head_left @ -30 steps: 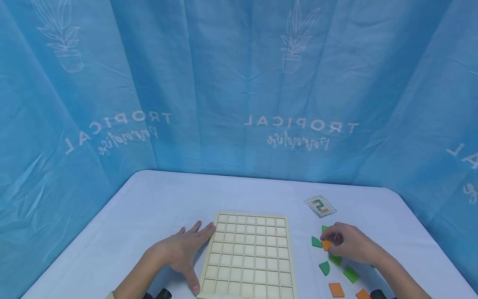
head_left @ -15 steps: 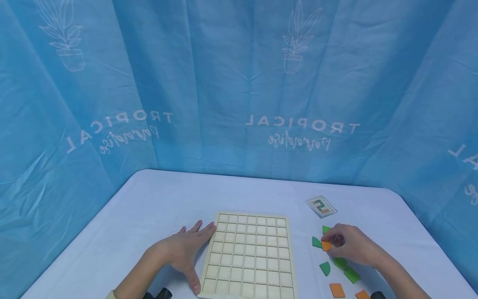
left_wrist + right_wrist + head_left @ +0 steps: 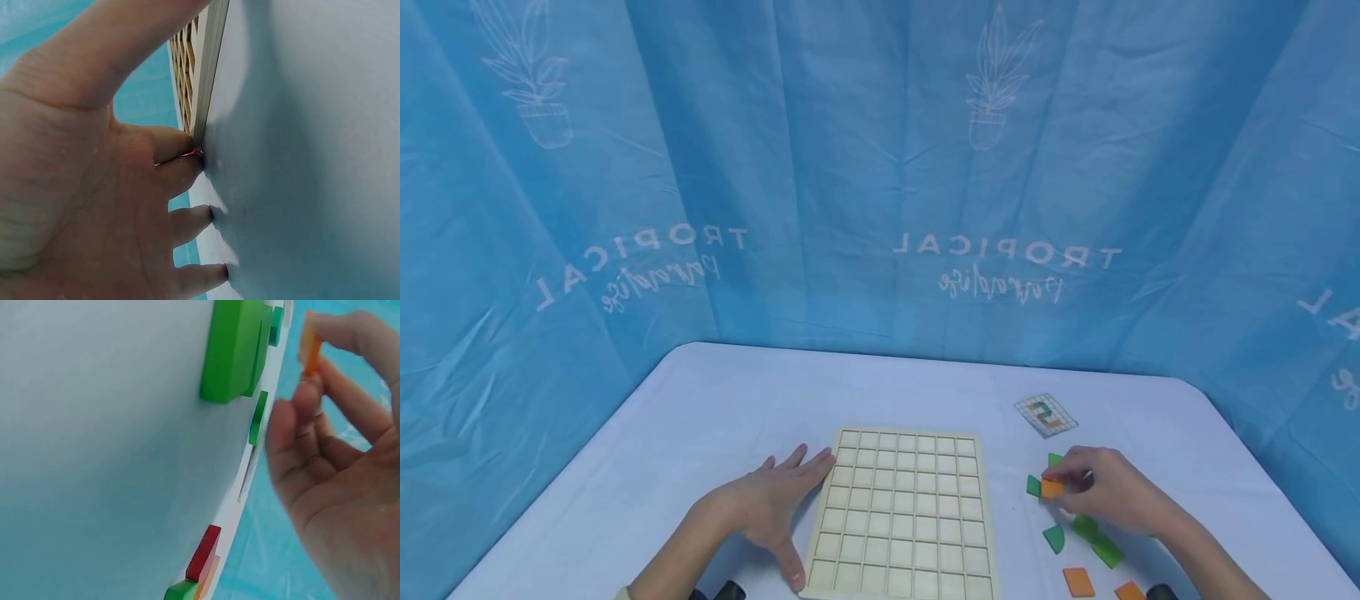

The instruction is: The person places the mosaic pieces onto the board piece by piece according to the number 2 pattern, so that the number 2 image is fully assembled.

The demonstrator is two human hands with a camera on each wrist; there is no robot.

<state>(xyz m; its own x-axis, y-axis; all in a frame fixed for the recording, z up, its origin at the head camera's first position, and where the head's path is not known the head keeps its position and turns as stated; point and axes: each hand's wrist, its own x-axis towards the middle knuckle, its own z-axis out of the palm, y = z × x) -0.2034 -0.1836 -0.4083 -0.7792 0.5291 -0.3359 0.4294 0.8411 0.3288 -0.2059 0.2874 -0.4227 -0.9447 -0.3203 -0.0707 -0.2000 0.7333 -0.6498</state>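
Observation:
My left hand [image 3: 767,504] lies with fingers spread along the left edge of a pale wooden grid board [image 3: 902,504], thumb near its front corner. In the left wrist view the fingertips rest on the cloth beside the board's side [image 3: 209,72]. To the right of the board, my right hand [image 3: 1108,492] pinches a small orange tile [image 3: 1051,489] between thumb and fingers. The right wrist view shows that orange tile [image 3: 310,344] held up, seen nearly edge-on. Green tiles lie around this hand: a quarter-round one [image 3: 1055,538] and a rectangular-looking one [image 3: 1107,551].
A small pattern card [image 3: 1046,415] with a coloured figure lies behind the tiles. Orange tiles [image 3: 1078,582] lie near the front. A red tile [image 3: 203,553] shows in the right wrist view. A blue curtain [image 3: 865,167] surrounds the white table [image 3: 760,383].
The orange tile in my right hand has turned and shifted slightly left, uncovering more of it. The green tile beneath that hand has moved slightly to the right. My left hand stays put.

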